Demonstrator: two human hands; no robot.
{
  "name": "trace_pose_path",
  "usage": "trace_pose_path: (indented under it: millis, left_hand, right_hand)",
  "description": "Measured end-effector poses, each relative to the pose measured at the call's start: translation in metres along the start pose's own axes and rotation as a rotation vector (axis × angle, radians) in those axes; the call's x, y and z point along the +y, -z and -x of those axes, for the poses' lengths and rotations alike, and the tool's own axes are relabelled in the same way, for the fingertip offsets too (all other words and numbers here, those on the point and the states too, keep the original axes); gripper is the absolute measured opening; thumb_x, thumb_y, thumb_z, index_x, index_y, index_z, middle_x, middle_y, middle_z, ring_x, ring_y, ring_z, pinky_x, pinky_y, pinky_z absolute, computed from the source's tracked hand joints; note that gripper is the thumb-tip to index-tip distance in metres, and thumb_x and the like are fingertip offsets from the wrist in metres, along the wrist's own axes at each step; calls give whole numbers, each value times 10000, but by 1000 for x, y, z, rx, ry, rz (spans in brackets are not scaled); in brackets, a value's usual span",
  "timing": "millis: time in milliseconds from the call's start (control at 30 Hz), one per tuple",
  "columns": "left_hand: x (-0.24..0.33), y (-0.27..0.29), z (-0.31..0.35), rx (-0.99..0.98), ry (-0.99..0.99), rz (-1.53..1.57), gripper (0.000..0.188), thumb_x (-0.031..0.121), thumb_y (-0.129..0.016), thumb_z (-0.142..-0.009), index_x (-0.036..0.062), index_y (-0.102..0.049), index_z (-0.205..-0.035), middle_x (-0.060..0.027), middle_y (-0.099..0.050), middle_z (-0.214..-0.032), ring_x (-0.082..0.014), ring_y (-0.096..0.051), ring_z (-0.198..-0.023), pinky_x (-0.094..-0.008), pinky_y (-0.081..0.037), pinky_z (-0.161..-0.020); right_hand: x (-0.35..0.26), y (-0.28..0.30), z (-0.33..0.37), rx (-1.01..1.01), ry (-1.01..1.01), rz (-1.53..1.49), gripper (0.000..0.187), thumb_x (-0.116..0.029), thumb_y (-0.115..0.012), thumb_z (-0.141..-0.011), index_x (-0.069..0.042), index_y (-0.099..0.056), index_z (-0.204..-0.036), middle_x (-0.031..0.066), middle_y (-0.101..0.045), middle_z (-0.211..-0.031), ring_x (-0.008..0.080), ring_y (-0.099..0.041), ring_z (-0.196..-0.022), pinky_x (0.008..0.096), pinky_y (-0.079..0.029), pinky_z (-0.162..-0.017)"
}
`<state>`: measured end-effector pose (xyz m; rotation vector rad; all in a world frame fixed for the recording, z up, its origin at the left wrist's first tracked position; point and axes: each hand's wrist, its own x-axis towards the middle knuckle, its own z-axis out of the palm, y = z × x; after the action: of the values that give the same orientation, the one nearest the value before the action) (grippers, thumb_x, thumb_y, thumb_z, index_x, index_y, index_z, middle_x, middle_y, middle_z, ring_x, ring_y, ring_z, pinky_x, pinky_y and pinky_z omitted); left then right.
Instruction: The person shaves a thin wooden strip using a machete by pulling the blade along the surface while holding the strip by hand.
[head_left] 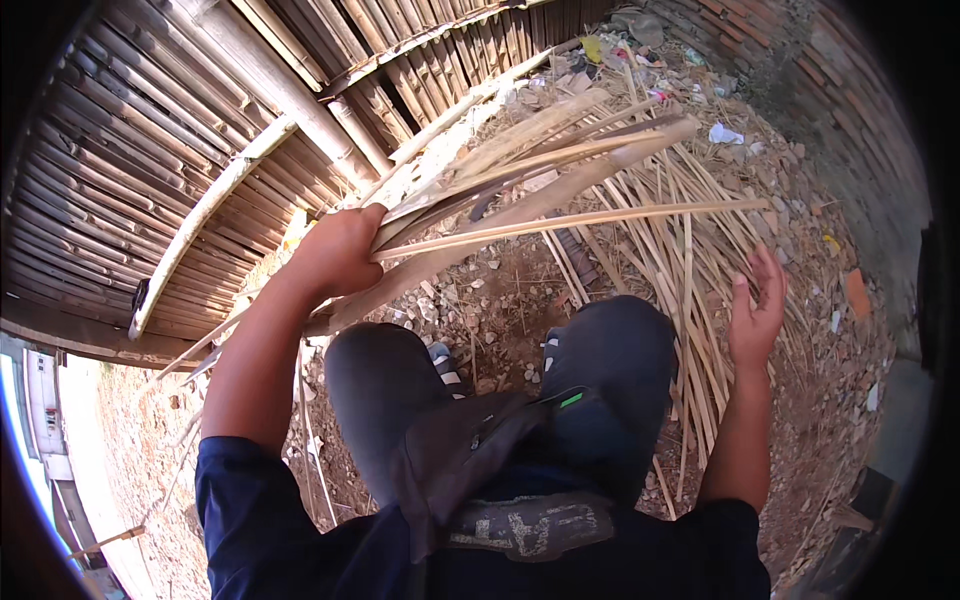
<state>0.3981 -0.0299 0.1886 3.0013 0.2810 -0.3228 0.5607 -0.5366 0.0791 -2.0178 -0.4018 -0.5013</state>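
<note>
At far left, a slatted bamboo wall (95, 150). Your left hand (338, 250) is curled tightly around one end of a bundle of bamboo strips (600, 167), which slants up and rightward beyond your knees (620, 345). Right of centre, a pile of loose strips (655, 255) lies on rubble-strewn ground. Your right hand (760, 305), fingers spread and holding nothing, is raised near the pile's right side. At far right, an orange brick fragment (858, 293).

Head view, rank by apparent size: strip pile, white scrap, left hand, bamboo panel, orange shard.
1. Bamboo panel
2. Strip pile
3. Left hand
4. Orange shard and white scrap: too close to rank.
</note>
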Motion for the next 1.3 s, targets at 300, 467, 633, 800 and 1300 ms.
trace_pose_path:
  millis: [300,467,633,800,1300]
  left_hand:
    - [179,-11,-109,-56,-418,-246,385,123,-737,-796,43,-615,-1152,-137,-731,-1044,-350,-724,-976,-457,-585,-810]
    - [265,-45,-131,163,-704,-212,216,208,-635,-912,94,-667,-1093,-66,-737,-954,-255,-741,-942,-437,-552,-785]
    - [322,-73,-132,349,-887,-207,200,219,-600,-915,123,-713,-1048,0,-721,-909,-202,-715,-908,-443,-494,-856]
    - [331,-100,-139,490,-1013,-158,262,218,-585,-908,101,-712,-1104,-37,-699,-1071,-228,-640,-1120,-484,-438,-975]
    - [65,-127,9,-671,-211,630,387,370,-694,-983,34,-717,-1173,-144,-743,-1099,-257,-718,-1022,-382,-549,-904]
  right_hand:
    - [-140,4,-8,-454,401,687,690,-221,-813,-796,-65,-552,-1415,226,-458,-1479,447,-423,-1369,571,-321,-1149]
    - [-101,-11,-24,-617,325,696,962,-236,-864,-730,-159,-378,-1556,243,-356,-1551,482,-294,-1476,588,-207,-1228]
    - [-49,-6,-14,-513,276,645,1062,-99,-782,-711,-184,-239,-1620,238,-521,-1441,446,-516,-1316,586,-376,-1119]
    - [-28,-4,-5,-602,-226,548,996,-129,-760,-743,-161,-260,-1604,258,-682,-1124,464,-668,-966,519,-532,-813]
    - [239,16,92,-507,-748,784,711,-187,-727,-823,-63,-454,-1467,271,-658,-1207,441,-629,-1143,516,-488,-977]
